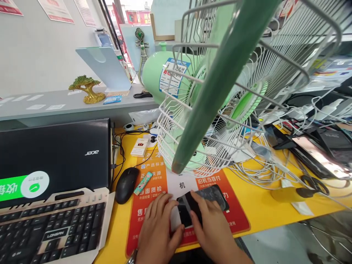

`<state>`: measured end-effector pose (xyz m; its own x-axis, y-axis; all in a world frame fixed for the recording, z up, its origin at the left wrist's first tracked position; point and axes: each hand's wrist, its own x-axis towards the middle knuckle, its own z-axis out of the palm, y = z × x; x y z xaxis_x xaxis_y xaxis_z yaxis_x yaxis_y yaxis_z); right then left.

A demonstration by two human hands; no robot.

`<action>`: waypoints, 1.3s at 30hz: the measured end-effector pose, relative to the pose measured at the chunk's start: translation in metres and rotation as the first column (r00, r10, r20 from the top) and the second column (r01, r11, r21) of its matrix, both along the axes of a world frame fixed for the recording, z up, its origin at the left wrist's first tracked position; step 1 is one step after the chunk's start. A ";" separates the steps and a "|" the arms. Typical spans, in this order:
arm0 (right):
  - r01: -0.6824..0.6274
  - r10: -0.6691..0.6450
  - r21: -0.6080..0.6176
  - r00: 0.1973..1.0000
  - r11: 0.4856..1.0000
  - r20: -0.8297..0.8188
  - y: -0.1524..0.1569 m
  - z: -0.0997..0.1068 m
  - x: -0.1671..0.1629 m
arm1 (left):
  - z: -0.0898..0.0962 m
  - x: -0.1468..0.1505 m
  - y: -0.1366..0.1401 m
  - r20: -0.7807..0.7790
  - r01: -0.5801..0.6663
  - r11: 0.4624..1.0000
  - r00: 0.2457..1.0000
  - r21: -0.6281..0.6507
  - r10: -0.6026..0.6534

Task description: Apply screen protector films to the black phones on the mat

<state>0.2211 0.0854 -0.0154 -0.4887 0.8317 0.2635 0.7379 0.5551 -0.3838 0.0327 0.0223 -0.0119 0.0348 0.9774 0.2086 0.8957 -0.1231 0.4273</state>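
A flat phone-like thing (184, 214), black with a pale left part, lies between my hands on the red and orange printed mat (238, 222). My left hand (159, 231) holds its pale left end, thumb at the near edge. Over its right part, my right hand (213, 227) grips a dark flat piece (192, 205) between thumb and fingers; whether this is a cover or film I cannot tell. Just behind the right fingers is a dark phone (216, 194) with a speckled surface, partly covered by that hand.
A pale green fan (170, 73) with a white wire cage looms close above the mat. Left are a black mouse (126, 185), a keyboard (57, 231) and an Acer screen (55, 154). Tangled white cables (253, 172), several phones and scissors (315, 184) lie to the right.
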 end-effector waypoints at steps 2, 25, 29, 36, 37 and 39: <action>0.056 -0.057 0.053 0.998 0.997 0.020 0.008 -0.001 0.010 | -0.001 0.000 -0.001 0.005 -0.009 1.000 1.000 -0.025 0.009; -0.063 0.064 0.031 0.997 0.998 -0.030 -0.005 0.004 -0.015 | 0.003 0.001 0.002 0.072 -0.040 0.989 0.996 -0.141 0.051; -0.019 0.019 0.008 1.000 1.000 -0.004 0.001 0.004 -0.001 | 0.005 0.001 0.001 0.075 -0.025 0.989 0.997 -0.147 0.036; -0.062 0.065 0.056 0.997 0.996 -0.043 -0.010 0.002 -0.009 | 0.005 0.002 0.002 0.095 -0.041 0.984 0.994 -0.174 0.058; -0.082 0.083 0.040 0.995 0.996 -0.047 -0.011 0.003 -0.011 | 0.005 0.002 0.002 0.096 -0.042 0.984 0.994 -0.175 0.059; -0.097 0.097 0.001 0.994 0.995 -0.053 -0.009 0.006 -0.010 | 0.005 0.002 0.003 0.094 -0.038 0.984 0.994 -0.175 0.055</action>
